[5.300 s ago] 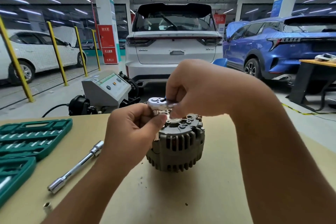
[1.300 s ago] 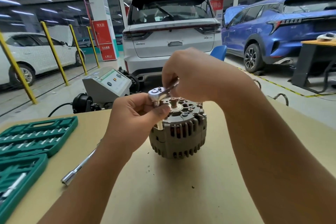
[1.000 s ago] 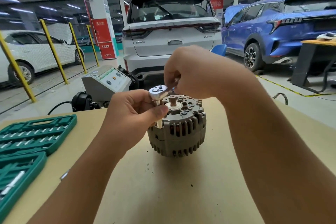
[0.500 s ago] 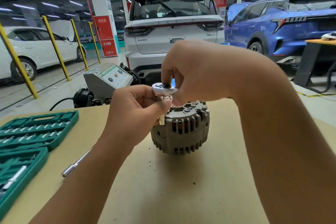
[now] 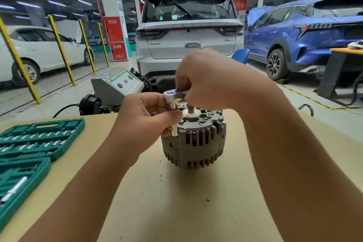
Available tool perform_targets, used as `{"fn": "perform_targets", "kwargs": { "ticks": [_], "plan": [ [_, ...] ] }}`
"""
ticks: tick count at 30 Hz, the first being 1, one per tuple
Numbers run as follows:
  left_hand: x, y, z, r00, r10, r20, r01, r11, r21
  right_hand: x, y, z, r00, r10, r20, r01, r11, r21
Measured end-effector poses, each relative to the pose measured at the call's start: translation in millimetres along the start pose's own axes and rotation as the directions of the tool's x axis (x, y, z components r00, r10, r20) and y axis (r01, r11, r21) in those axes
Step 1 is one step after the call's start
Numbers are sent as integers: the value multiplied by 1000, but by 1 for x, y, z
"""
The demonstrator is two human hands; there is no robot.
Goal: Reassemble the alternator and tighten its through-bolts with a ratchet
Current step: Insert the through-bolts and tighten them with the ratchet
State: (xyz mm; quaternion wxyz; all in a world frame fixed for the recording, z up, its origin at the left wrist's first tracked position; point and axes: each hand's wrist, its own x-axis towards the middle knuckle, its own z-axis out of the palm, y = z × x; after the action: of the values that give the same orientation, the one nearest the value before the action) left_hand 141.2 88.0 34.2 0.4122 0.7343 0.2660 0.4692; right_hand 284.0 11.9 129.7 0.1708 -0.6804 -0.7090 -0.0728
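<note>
Pinching the socket extension (image 5: pixel 173 124) between thumb and curled fingers, the left hand (image 5: pixel 145 122) steadies it upright against the left rim of the alternator (image 5: pixel 194 139); the right hand (image 5: pixel 208 78) has its grip closed around the handle of the ratchet (image 5: pixel 173 95), whose round head sits atop the extension. Far left, a green socket case (image 5: pixel 37 139) lies open on the surface (image 5: pixel 196 202), its lower tray running off the left edge of view; rows of sockets fill its slots. Between the case and the alternator, the left forearm crosses bare tan board. The alternator stands on end near the middle of the surface, shaft pointing up, with open board in front of it and to its right as far as the right forearm. Beyond the far edge stands a grey test machine (image 5: pixel 117 84) with a green-trimmed panel. Behind it, a red sign (image 5: pixel 115 39) carries Chinese characters and "119". A white SUV (image 5: pixel 188 35) is parked straight ahead, its badges too blurred to read, and a blue SUV (image 5: pixel 304 35) stands to the right.
</note>
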Motion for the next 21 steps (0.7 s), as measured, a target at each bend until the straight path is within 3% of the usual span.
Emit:
{"fn": "perform_targets", "kwargs": {
  "ticks": [4,8,14,17,21],
  "plan": [
    [-3,-1,5,998,57,-42,-55,998,33,-2,3,-5,998,-46,48,48,998,-46],
    [-1,-3,1,1000,24,8,-24,999,22,2,6,1,1000,22,20,-22,1000,1],
    [-4,-3,9,996,64,-62,-64,998,5,-3,6,-10,997,-39,68,40,999,-15],
    [0,-6,6,998,54,-34,-54,998,-19,0,7,-2,999,38,19,-39,998,40],
    [1,-9,3,996,43,-73,-46,998,-39,1,0,3,1000,1,25,0,1000,-13]
  ]
}}
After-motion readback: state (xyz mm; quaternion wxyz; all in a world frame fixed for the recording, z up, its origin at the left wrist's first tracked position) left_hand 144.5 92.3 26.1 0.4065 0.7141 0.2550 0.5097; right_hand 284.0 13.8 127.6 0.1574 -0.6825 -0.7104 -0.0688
